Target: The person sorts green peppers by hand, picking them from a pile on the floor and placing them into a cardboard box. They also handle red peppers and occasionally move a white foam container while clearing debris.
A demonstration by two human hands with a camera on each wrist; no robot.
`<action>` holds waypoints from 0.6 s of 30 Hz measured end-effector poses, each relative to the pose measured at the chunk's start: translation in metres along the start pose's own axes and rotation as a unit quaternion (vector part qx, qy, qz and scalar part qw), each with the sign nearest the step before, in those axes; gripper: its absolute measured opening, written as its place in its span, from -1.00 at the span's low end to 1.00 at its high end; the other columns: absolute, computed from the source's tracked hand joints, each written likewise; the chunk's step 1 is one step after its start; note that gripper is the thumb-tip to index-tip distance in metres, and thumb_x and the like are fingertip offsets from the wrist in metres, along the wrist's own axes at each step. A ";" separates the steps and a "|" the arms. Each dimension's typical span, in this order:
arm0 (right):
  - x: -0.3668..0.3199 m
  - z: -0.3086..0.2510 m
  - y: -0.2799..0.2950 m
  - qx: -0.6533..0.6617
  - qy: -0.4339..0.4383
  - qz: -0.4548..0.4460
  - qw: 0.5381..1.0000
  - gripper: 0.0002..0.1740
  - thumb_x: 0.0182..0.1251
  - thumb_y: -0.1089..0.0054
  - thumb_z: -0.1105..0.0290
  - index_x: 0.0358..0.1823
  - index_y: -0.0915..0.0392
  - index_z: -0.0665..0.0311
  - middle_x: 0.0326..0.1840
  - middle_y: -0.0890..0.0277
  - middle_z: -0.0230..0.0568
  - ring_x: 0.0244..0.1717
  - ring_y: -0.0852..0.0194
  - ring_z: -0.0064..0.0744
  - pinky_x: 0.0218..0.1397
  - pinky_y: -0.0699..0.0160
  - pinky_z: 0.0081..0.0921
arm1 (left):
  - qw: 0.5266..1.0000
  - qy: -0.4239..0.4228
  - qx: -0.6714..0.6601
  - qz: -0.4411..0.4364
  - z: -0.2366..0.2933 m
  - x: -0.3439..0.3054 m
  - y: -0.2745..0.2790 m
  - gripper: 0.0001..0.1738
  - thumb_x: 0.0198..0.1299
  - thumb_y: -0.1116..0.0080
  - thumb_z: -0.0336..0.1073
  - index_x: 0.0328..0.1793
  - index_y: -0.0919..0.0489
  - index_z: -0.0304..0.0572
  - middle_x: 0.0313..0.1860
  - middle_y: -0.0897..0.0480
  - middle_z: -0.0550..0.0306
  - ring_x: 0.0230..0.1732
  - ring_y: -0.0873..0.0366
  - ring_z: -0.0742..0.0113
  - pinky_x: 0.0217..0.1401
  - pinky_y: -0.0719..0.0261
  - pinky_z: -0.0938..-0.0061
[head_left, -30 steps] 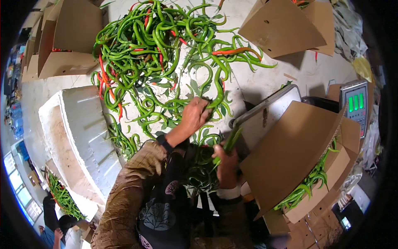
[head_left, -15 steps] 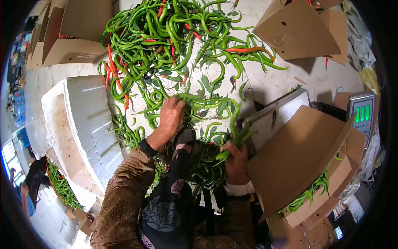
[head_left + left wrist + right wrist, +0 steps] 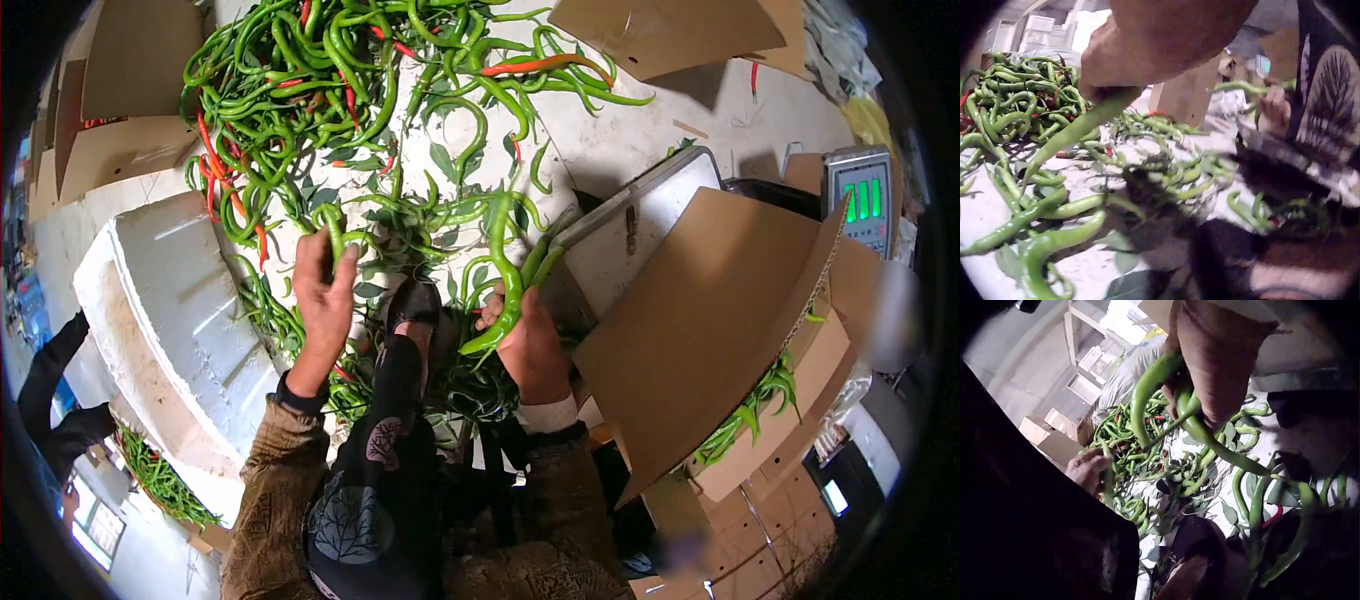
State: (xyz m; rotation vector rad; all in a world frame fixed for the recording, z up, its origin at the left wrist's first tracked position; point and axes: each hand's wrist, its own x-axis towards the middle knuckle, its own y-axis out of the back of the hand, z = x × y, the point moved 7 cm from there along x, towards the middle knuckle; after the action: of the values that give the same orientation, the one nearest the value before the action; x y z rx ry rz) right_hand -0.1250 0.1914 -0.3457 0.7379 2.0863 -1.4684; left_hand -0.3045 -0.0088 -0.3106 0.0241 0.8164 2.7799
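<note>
My left hand (image 3: 325, 303) pinches a long green chili pepper (image 3: 1079, 131) between thumb and fingers, low over the scattered peppers on the floor. In the left wrist view this pepper slants down from the fingers. My right hand (image 3: 535, 345) grips several green chili peppers (image 3: 507, 275), with their curved ends sticking out on both sides of the fist. The right wrist view shows two of these peppers (image 3: 1150, 387) hanging from the fingers. In front of both hands lies a big heap of green chili peppers (image 3: 290, 120) with some red ones among them.
A white foam box (image 3: 190, 330) stands at left. On the right are a cardboard box (image 3: 700, 330) holding green peppers and a scale with a lit display (image 3: 862, 205). More cardboard boxes (image 3: 135, 155) stand at the back. A shoe (image 3: 413, 303) is between the hands; another person's leg (image 3: 60, 365) shows far left.
My left hand has moved left from the middle of the loose peppers and now has a pepper in its fingers. The right hand keeps its bunch, slightly turned. The view has shifted somewhat.
</note>
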 end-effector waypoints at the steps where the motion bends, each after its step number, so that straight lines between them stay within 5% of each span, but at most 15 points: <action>1: -0.001 0.002 -0.002 0.015 -0.010 -0.001 1.000 -0.50 0.51 -0.05 -0.01 0.13 -0.39 0.31 -0.21 -0.37 -0.31 -0.14 -0.31 -0.39 0.06 -0.33 -0.30 | 0.990 0.102 -0.099 -0.013 0.010 0.002 0.003 -0.61 0.31 -0.21 -0.36 0.21 -0.53 -0.38 -0.27 -0.46 0.21 -0.30 -0.42 0.45 -0.30 -0.42 0.53; 3: -0.006 -0.001 -0.012 -0.017 -0.008 0.010 1.000 -0.51 0.50 -0.06 0.03 0.14 -0.39 0.32 -0.19 -0.38 -0.29 -0.14 -0.31 -0.38 0.06 -0.32 -0.32 | 0.923 0.237 -0.295 -0.070 0.024 0.002 -0.005 -0.62 0.37 -0.17 -0.26 0.22 -0.56 -0.33 -0.30 -0.49 0.31 -0.39 -0.37 0.57 -0.37 -0.35 0.64; 7: -0.008 -0.001 -0.017 -0.075 -0.014 -0.018 0.997 -0.60 0.45 -0.11 0.21 0.14 -0.44 0.36 -0.10 -0.48 -0.23 -0.09 -0.42 -0.38 0.07 -0.39 -0.38 | 0.837 0.355 -0.379 -0.172 0.037 -0.003 -0.049 -0.64 0.40 -0.16 -0.26 0.19 -0.54 -0.38 -0.16 -0.59 0.20 -0.27 -0.50 0.54 -0.39 -0.42 0.71; 8: -0.008 -0.002 -0.018 -0.098 -0.018 -0.003 0.995 -0.59 0.40 -0.16 0.22 0.12 -0.48 0.36 -0.10 -0.53 -0.24 -0.10 -0.48 -0.40 0.07 -0.44 -0.40 | 0.779 0.388 -0.446 -0.212 0.039 -0.007 -0.064 -0.62 0.41 -0.14 -0.26 0.22 -0.51 -0.37 -0.12 -0.61 0.13 -0.20 -0.55 0.47 -0.35 -0.53 0.66; 10: -0.012 -0.009 -0.022 -0.177 -0.023 -0.011 0.984 -0.61 0.37 -0.19 0.25 0.11 -0.50 0.35 -0.08 -0.56 -0.25 -0.08 -0.50 -0.42 0.08 -0.46 -0.42 | 0.741 0.444 -0.466 -0.192 0.048 -0.015 -0.084 -0.63 0.42 -0.12 -0.27 0.23 -0.48 -0.37 -0.09 -0.61 0.08 -0.16 -0.59 0.36 -0.24 -0.62 0.52; 14: -0.012 -0.014 -0.033 -0.339 -0.025 -0.019 0.940 -0.62 0.28 -0.31 0.35 0.09 -0.53 0.31 -0.03 -0.61 -0.30 -0.01 -0.54 -0.49 0.10 -0.50 -0.46 | 0.592 0.401 -0.641 -0.278 0.050 -0.034 -0.125 -0.72 0.48 0.02 -0.26 0.12 -0.49 -0.34 -0.08 -0.62 0.04 -0.09 -0.62 0.24 0.05 -0.66 0.33; 16: -0.011 -0.010 -0.033 -0.358 -0.049 -0.023 0.932 -0.58 0.20 -0.40 0.41 0.08 -0.53 0.30 -0.04 -0.62 -0.34 -0.02 -0.54 -0.52 0.10 -0.51 -0.49 | 0.718 0.450 -0.502 -0.172 0.060 -0.040 -0.126 -0.73 0.50 0.05 -0.27 0.12 -0.50 -0.32 -0.10 -0.61 0.07 -0.11 -0.61 0.29 0.03 -0.64 0.39; 18: -0.010 0.003 -0.023 -0.376 -0.055 -0.041 0.924 -0.51 0.20 -0.35 0.52 0.18 -0.48 0.31 0.00 -0.58 -0.39 -0.02 -0.51 -0.58 0.09 -0.48 -0.55 | 0.740 0.443 -0.476 -0.170 0.057 -0.048 -0.127 -0.66 0.53 0.10 -0.23 0.22 -0.49 -0.33 -0.01 -0.62 0.06 -0.04 -0.60 0.36 0.09 -0.60 0.50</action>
State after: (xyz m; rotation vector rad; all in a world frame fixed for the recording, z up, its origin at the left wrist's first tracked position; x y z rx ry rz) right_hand -0.1325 0.1807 -0.3237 0.2559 2.3498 -0.6087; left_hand -0.2243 0.1137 -0.3284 -1.5130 -0.5539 2.3823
